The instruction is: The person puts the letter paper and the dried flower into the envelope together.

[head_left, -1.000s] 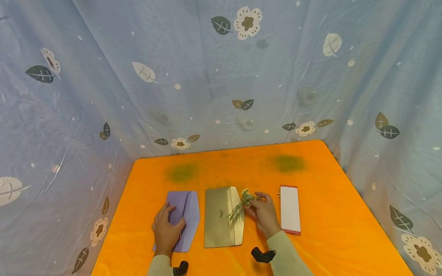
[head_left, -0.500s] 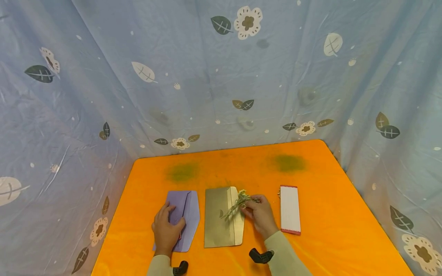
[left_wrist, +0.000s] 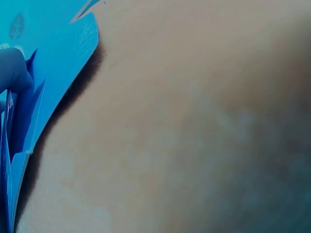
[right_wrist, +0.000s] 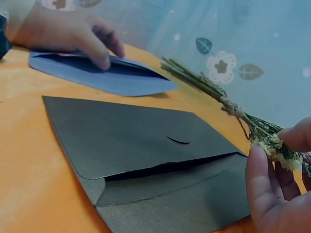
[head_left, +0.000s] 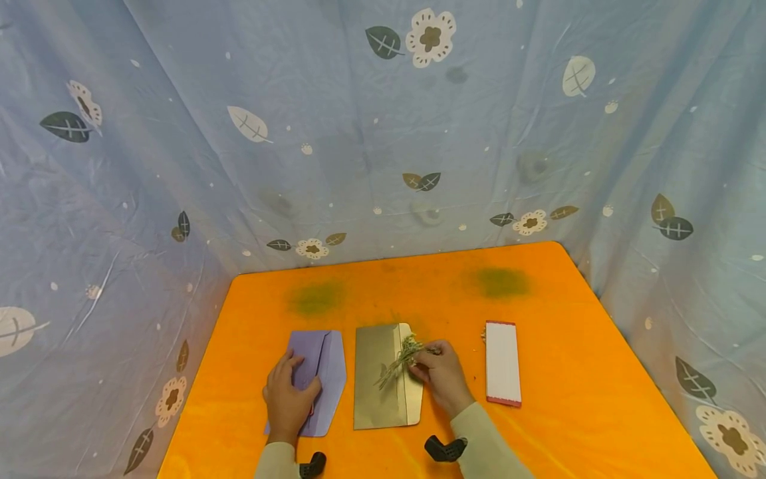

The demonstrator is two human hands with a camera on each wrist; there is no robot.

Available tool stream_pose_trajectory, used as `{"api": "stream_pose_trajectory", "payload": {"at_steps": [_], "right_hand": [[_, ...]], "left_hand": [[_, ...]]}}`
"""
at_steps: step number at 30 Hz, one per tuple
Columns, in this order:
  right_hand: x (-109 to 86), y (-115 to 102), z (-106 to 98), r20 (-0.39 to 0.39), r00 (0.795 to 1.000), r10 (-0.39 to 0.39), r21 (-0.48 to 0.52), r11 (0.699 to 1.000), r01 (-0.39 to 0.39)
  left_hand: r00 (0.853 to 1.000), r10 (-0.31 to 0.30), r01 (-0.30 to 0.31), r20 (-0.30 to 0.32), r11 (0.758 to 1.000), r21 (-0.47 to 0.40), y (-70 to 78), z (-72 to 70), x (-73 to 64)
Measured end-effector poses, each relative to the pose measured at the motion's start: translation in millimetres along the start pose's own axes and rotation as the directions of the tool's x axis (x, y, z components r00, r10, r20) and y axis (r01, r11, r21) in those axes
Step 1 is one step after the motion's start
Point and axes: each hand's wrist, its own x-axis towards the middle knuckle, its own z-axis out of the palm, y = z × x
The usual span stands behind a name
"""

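Observation:
My right hand [head_left: 445,378] pinches a small bunch of dried flowers [head_left: 393,368] by its pale yellow blossoms. Its stems, bound with twine [right_wrist: 233,108] in the right wrist view, point left over the gold envelope [head_left: 372,396]. That envelope lies with its flap folded open to the right and its mouth parted; it looks dark grey in the right wrist view. At left, my left hand [head_left: 290,401] grips a purple envelope [head_left: 336,376], thumb at its gaping mouth, its flap also open. Something reddish shows inside its lower end, mostly hidden.
A white rectangular piece with red ends [head_left: 503,362] lies right of my right hand, with a small tan bit showing beside its upper left edge. The orange tabletop [head_left: 395,286] ends against blue patterned curtains [head_left: 335,153] at the back and sides.
My right hand has moved left and slightly nearer to me, carrying the flower bunch farther over the gold envelope. My left hand and both envelopes stay in place.

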Motion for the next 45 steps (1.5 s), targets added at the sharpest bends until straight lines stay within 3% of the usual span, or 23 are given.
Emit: {"api": "stream_pose_trajectory", "payload": {"at_steps": [9,22,36,45], "right_hand": [[-2.6,4.5,5.7,0.015,1.0,-0.001,-0.048,0.999,0.002],[-5.0,12.7,18.9,0.041,0.999,-0.004,0.0,1.0,0.004],[-12.8,27.5,34.3,0.115,0.993,0.033,-0.079,0.997,-0.024],[-13.6,30.6,44.3,0.13,0.991,0.011,-0.109,0.994,0.003]], "left_hand": [[1.0,0.007,-0.007,-0.008,1.0,0.009,-3.9,1.9,0.6],[1.0,0.003,-0.003,-0.021,1.0,0.001,-3.3,2.4,0.3],[1.0,0.009,-0.01,-0.029,1.0,-0.013,-6.2,3.6,0.5],[0.999,0.024,-0.024,-0.031,0.999,-0.031,-5.2,2.4,-0.9]]}}
